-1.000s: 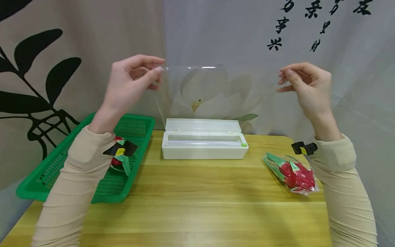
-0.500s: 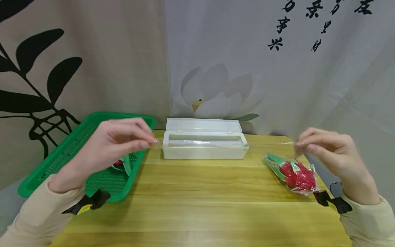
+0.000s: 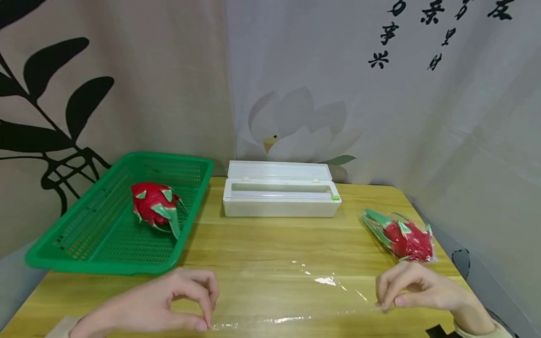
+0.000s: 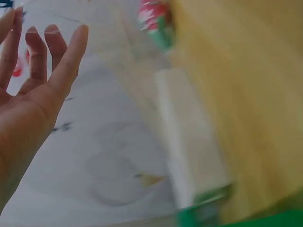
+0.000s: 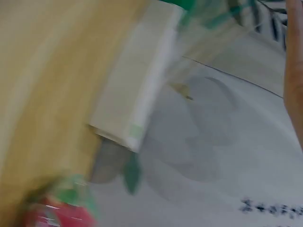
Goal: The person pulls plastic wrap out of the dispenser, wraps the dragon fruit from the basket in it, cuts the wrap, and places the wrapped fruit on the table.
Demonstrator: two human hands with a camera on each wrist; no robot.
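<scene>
A clear sheet of plastic wrap [image 3: 287, 319] spans the space between my two hands low over the front of the table, showing mainly as bright glints. My left hand [image 3: 169, 303] pinches its near left corner between thumb and fingertips. At the right, my right hand [image 3: 422, 288] pinches the other near corner. Behind the sheet stands a white wrap dispenser box [image 3: 281, 206] with its lid raised and a roll inside. Just beyond my right hand lies a dragon fruit [image 3: 407, 237] wrapped in clear film. Both wrist views are blurred; the left one shows part of my left hand [image 4: 38, 85].
To the left, a green plastic basket [image 3: 114, 268] holds an unwrapped red dragon fruit [image 3: 154, 204]. The wooden table [image 3: 262, 244] ends at a curtain [image 3: 296, 70] behind the box. A thin dark cord [image 3: 460, 258] hangs past the table's right edge.
Both hands have come down and toward me from up before the curtain, bringing the stretched plastic wrap low over the table. The dragon fruit in the basket is uncovered to view.
</scene>
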